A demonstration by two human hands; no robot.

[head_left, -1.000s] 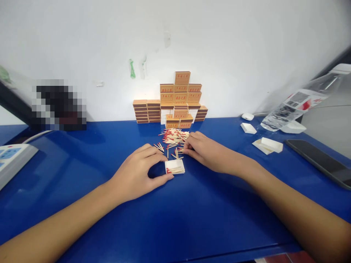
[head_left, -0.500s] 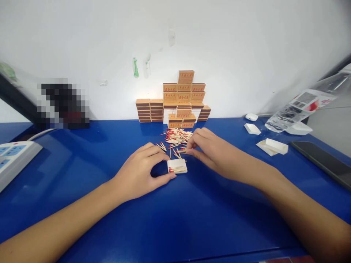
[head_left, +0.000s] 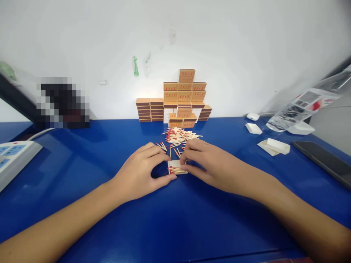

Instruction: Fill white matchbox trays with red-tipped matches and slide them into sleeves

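A small white matchbox tray (head_left: pixel 177 162) lies on the blue table with several red-tipped matches (head_left: pixel 175 170) along its near side. My left hand (head_left: pixel 142 171) grips the tray's left end between thumb and fingers. Above the tray's right end, my right hand (head_left: pixel 211 162) is pinched on matches lying over the tray; its fingers partly hide them. Just beyond is a loose pile of matches (head_left: pixel 179 136), with a few strays (head_left: pixel 161 147) nearer the left hand.
Stacked matchboxes (head_left: pixel 184 95) stand against the wall behind the pile. At right are white trays (head_left: pixel 278 145), a white earbud case (head_left: pixel 252 116), a plastic bottle (head_left: pixel 296 106) and a phone (head_left: pixel 323 160). A power strip (head_left: pixel 16 157) sits at left.
My right hand has moved from the edge of the match pile toward me and left, bringing matches over the tray. My left hand stays on the tray.
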